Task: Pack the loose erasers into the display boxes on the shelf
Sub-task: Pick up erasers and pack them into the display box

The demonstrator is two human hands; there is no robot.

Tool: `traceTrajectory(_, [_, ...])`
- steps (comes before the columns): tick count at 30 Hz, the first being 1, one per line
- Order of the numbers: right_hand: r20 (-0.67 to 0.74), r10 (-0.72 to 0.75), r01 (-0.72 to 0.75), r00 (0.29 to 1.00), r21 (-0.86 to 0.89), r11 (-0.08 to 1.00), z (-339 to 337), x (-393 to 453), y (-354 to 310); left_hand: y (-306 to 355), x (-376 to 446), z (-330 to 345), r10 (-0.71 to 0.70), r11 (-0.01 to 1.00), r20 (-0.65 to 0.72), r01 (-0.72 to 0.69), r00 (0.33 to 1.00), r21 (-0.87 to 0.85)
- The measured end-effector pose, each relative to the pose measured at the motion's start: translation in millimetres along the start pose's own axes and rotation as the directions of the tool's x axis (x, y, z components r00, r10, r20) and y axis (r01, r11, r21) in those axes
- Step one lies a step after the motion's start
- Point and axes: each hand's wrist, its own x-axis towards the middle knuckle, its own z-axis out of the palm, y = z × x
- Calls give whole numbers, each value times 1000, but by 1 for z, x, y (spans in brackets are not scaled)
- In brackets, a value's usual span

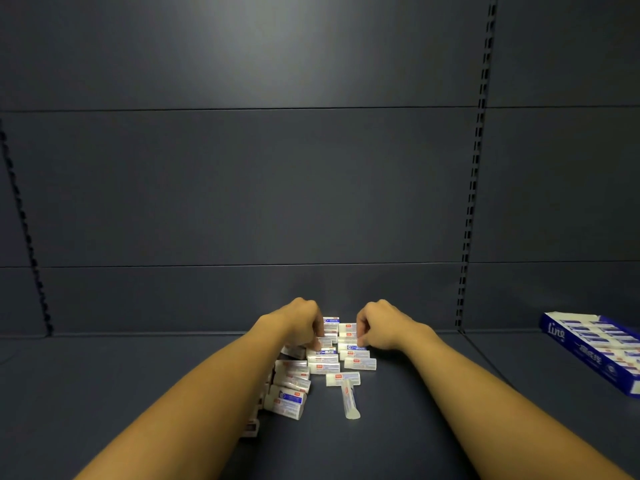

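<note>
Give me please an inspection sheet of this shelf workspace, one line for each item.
Surface: dark shelf, matte.
Job's things: loose erasers heaped at centre; one eraser lies apart, nearest the camera; blue display box at right, rows of erasers in it.
Clutter: nothing seen.
Grippers: left hand and right hand, fingers curled, on the far erasers; grip unclear.
Cables: nothing seen.
Surroundings: dark back panel, slotted upright.

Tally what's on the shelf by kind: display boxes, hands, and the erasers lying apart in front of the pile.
Display box: 1, at the right edge
Hands: 2, left hand, right hand
Erasers apart, in front of the pile: 2, one, another
Total: 5
</note>
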Motion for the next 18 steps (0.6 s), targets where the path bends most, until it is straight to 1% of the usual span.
traceTrajectory(3, [3, -8, 8, 1000, -4, 1000, -1, 0, -2, 0, -2, -2, -1, 1000, -21, 1, 1000, -19])
traceTrajectory(5, [6, -1, 1, 1000, 25, 1000, 0, 0, -2, 0, -3, -5, -9, 999, -34, 8, 999, -31])
traceTrajectory(9, [22, 26, -28, 999, 57, 998, 3, 1, 1, -2, -6, -10, -7, 1000, -23, 6, 1000, -19])
traceTrajectory(14, [59, 50, -52, 997, 34, 998, 1, -1, -1, -2, -8, -12, -2, 1000, 11, 2, 1000, -11])
traceTrajectory(18, [93, 69, -65, 993, -41, 997, -5, -3, -8, -3, -7, -11, -6, 999, 35, 5, 999, 32])
